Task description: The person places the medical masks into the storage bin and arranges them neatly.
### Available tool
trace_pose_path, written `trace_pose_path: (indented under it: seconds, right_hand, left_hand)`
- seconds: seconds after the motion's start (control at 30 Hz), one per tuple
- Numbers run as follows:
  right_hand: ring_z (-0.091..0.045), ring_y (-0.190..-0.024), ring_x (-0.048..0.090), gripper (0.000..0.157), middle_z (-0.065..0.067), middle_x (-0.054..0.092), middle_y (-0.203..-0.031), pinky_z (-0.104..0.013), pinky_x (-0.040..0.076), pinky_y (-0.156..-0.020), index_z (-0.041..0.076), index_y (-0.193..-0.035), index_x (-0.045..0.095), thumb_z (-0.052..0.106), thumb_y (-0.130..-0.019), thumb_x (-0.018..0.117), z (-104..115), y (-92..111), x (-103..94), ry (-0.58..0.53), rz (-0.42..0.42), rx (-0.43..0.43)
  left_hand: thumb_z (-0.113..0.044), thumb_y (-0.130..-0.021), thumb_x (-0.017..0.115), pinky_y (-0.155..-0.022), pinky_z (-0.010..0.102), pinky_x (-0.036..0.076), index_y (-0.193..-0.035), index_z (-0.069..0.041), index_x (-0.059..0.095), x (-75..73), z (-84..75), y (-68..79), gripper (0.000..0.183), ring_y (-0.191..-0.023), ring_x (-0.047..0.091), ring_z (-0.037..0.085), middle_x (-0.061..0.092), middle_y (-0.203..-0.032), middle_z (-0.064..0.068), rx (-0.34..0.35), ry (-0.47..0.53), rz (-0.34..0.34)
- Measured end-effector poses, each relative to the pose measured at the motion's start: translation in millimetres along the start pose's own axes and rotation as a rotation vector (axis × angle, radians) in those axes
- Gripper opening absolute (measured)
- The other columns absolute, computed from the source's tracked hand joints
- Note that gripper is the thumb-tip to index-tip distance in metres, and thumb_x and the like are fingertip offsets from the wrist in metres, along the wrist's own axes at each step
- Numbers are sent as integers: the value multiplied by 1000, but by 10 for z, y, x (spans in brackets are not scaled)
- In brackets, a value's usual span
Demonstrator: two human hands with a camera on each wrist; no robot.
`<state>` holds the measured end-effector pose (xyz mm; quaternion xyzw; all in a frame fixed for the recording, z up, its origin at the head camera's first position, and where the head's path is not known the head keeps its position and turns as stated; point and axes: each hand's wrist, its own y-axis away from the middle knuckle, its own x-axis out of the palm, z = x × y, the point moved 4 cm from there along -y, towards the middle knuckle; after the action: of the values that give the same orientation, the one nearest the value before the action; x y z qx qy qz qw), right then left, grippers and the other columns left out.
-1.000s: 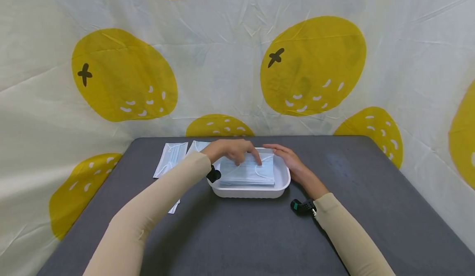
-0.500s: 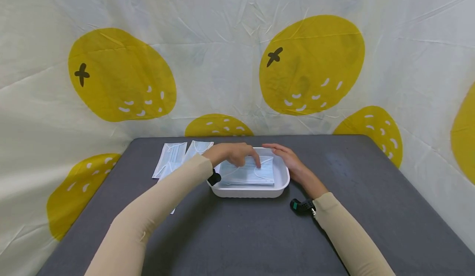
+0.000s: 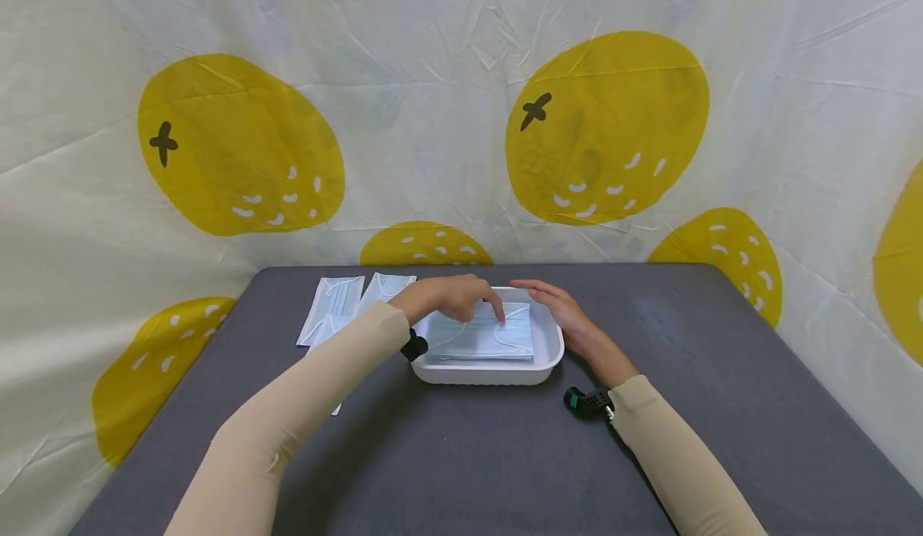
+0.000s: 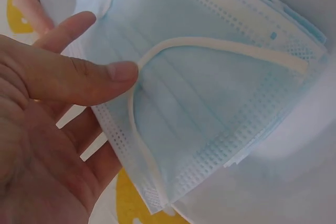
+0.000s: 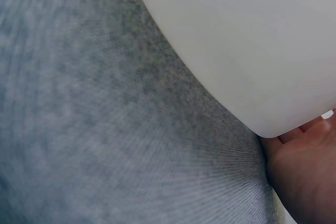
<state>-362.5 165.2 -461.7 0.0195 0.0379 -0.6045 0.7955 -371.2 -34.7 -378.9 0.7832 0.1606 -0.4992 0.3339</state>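
A white plastic tray [image 3: 483,376] holds a stack of pale blue pleated face masks [image 3: 479,342] with white ear loops. My left hand [image 3: 454,297] is over the stack, index finger pointing down at the top mask. In the left wrist view, the thumb of my left hand [image 4: 58,82] lies on an ear loop [image 4: 226,45] of the top mask [image 4: 184,93]; the other fingers pass out of sight past its edge. My right hand [image 3: 558,308] rests with extended fingers along the tray's right side; the right wrist view shows its palm [image 5: 310,171] against the white wall [image 5: 252,51].
Several more face masks [image 3: 335,304] lie on the dark grey table [image 3: 469,456] left of the tray, partly covered by the left sleeve [image 3: 310,408]. A black wrist strap [image 3: 587,401] is at the right cuff. White cloth [image 3: 433,135] with yellow shapes hangs behind.
The far edge of the mask stack sits slightly lower in the tray than one second ago, and my left thumb and index finger have shifted a little. My right hand stays put.
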Motion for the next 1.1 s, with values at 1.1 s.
trace_pose_path:
  seconds: [1.1]
  right_hand:
    - [-27,-143,45,43,-12,44,-162,-25,43,-104,7,-151,52,19,-111,42,15,7,9,16,4,15]
  left_hand:
    - [3,-93,54,-110,41,47,-129,-15,72,-60,21,-17,43,-121,52,21,64,-134,2,-32,-25,-68]
